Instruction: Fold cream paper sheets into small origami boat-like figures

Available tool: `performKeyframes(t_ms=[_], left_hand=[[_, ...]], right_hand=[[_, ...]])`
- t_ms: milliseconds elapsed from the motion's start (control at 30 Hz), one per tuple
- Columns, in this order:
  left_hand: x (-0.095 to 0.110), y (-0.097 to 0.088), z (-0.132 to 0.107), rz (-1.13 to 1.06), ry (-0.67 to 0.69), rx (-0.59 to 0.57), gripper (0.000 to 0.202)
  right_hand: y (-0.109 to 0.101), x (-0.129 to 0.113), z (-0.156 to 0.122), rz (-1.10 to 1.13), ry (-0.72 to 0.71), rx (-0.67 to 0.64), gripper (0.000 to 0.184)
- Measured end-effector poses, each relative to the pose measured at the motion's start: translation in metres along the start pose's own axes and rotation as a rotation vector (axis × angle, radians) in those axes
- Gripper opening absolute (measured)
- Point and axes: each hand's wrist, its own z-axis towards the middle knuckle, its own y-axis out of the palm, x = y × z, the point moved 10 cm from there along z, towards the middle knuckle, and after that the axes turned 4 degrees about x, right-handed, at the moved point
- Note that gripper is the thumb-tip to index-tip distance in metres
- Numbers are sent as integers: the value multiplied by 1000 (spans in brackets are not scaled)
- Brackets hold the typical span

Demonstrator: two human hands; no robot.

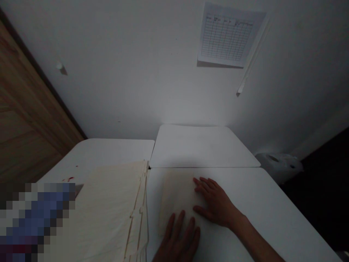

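A cream-coloured piece of cloth or paper (177, 193) lies flat on the white table (245, 203) in front of me. Its exact material is hard to tell in the dim light. My left hand (181, 236) rests on its near part, palm down with the fingers spread. On its right edge lies my right hand (214, 200), also flat, the fingertips pointing left and away. To the left of both hands is a stack of larger cream sheets (114, 196), whose right edges are layered and uneven.
Another white table section (204, 145) stands against the wall, and one more (117, 151) adjoins at left. A printed chart (229, 38) hangs on the wall. A whitish plastic bag or container (278, 165) sits beyond the right edge. A wooden door or panel (27, 102) is at left.
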Motion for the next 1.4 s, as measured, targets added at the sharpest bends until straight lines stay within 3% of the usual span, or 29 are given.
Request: performKeyframes(t_ms=[267,400,533,567,633,733,833,1067,1267,1400], left_hand=[[-3,-1,2,-69,22,-67,43],[-17,-13,17,-289,-6,-206,38],[-59,-20,39,-507,-206,-380,34],[-73,-19,43,-516,-261,-384,31],[-93,-15,48,-485,-238,-376,30],[-112,4,42,-419,-125,-418,53],[-126,18,28,-414,-118,-495,78],[-142,18,14,-432,-211,-636,114],[-146,21,11,-445,-246,-680,120],[-146,22,10,-441,-242,-674,121]], right_hand=[[-5,10,20,-19,13,12,75],[-5,14,23,-22,9,-6,74],[-7,12,21,-18,6,4,73],[-7,12,21,-16,7,6,73],[-7,11,21,-7,4,6,73],[-6,12,22,11,-3,-1,74],[-5,13,22,23,0,-4,75],[-5,15,22,42,12,0,75],[-7,12,21,27,16,-2,73],[-15,-25,15,55,-51,57,56]])
